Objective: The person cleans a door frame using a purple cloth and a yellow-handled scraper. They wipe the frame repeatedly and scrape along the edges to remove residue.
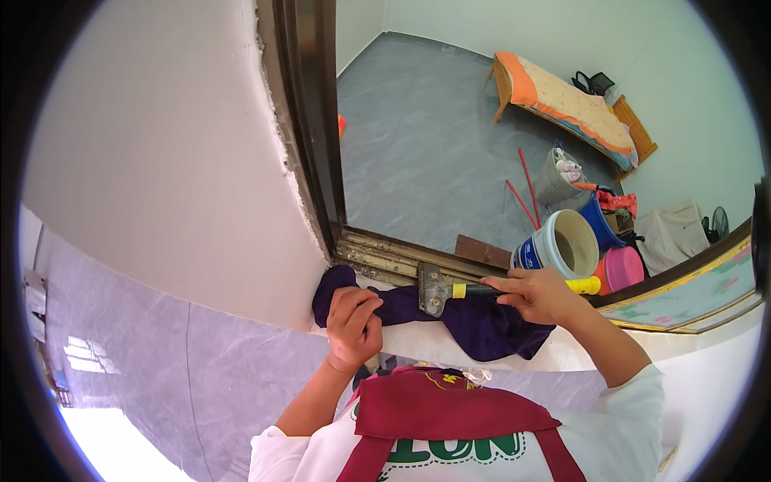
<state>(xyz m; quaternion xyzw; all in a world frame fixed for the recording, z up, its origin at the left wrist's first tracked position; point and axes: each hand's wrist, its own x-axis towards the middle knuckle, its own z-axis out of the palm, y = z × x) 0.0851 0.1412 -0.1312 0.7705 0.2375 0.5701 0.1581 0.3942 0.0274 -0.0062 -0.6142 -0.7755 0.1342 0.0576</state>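
Observation:
My left hand (354,322) clutches one end of a dark purple cloth (488,328) at the left corner of a window sill. The cloth stretches along the sill (415,337) to the right, and part of it hangs over the near edge. In my right hand (533,295) is a scraper (432,290), held by its black handle with yellow ends. Its wide, dirty metal head lies over the cloth beside the window track (385,259). That track is stained and gritty, and its left end meets the dark window frame (319,150).
Just beyond the sill stand a white bucket (557,244), a pink bucket (623,268), a blue bucket (593,217) and a grey bin (553,184). A wooden bed (566,102) is farther back. Patterned window glass (680,295) is at the right; a white wall (168,150) borders the left.

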